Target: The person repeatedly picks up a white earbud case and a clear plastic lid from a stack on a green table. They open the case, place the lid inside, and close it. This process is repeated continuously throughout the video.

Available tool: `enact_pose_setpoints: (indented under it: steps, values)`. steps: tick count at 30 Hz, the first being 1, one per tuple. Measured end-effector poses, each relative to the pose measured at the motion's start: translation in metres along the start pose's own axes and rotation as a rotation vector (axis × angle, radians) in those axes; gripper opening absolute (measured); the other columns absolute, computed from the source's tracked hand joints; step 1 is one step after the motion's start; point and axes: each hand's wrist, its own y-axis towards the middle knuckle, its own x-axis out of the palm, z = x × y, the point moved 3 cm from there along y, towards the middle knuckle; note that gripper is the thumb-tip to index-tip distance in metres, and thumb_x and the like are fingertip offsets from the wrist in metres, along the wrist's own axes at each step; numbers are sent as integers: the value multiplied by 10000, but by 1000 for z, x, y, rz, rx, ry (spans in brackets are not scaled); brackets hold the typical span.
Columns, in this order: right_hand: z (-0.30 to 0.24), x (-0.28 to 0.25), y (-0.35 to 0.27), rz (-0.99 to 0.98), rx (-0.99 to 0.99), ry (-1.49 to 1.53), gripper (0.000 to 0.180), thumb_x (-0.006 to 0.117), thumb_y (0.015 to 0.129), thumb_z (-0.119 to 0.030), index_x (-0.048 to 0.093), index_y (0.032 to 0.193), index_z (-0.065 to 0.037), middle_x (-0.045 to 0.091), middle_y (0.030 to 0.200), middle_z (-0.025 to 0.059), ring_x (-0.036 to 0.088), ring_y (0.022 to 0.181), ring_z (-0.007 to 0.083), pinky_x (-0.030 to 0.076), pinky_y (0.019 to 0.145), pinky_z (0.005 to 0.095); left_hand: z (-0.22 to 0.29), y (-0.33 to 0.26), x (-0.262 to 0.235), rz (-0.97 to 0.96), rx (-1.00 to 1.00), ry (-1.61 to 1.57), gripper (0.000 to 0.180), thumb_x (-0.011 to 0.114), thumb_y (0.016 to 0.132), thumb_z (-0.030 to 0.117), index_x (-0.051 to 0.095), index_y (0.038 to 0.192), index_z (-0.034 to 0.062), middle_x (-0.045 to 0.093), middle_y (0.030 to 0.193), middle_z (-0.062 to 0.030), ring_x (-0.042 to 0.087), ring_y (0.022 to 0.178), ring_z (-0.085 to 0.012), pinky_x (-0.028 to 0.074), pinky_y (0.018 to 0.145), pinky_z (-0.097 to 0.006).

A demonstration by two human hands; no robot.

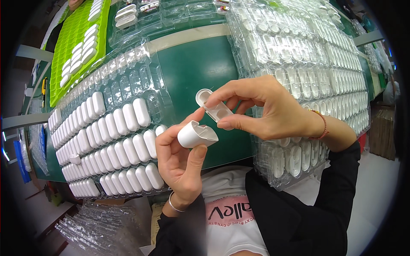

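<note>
My left hand (181, 164) is closed around a white, rounded plastic case shell (194, 135) that looks like an earbud case body. The shell is tilted, with its open side toward the right. Just above and to the right, my right hand (269, 109) pinches a white oval plastic insert (220, 112) with rounded hollows between thumb and fingers. A small gap separates the insert from the shell. Both parts are held up over the green tabletop (196, 68).
On the left, a clear blister tray (160, 85) carries rows of white oval cases (141, 112). Stacked clear trays (279, 64) with white parts fill the right. A lime-green tray (64, 47) lies at the far left, and an open white case (126, 18) sits at the back.
</note>
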Motion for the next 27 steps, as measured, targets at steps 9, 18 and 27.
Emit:
enact_pose_setpoints:
  steps: [9,18,27]
  values:
    - [3,0,0,3,5,-54,273,710,810,-27,656,1077,-15,716,946,112,689,803,211,566,626,303,-1,2,0,-3,-83,7,414,592,949,134,405,1286,-18,550,1292,-287,576,1152,-210,469,953,-326]
    - [7,1,0,-20,122,-24,283,723,798,-7,695,1079,-33,720,1000,81,681,822,145,581,662,265,-4,2,-1,-20,-128,36,432,601,954,173,407,1283,-28,553,1293,-281,563,1175,-210,463,961,-328]
    - [4,2,-1,17,7,-81,281,729,794,-8,696,1073,-26,720,990,96,690,810,169,585,667,273,-3,0,0,75,-85,-38,454,606,953,158,396,1297,-51,533,1311,-302,579,1166,-228,471,968,-336]
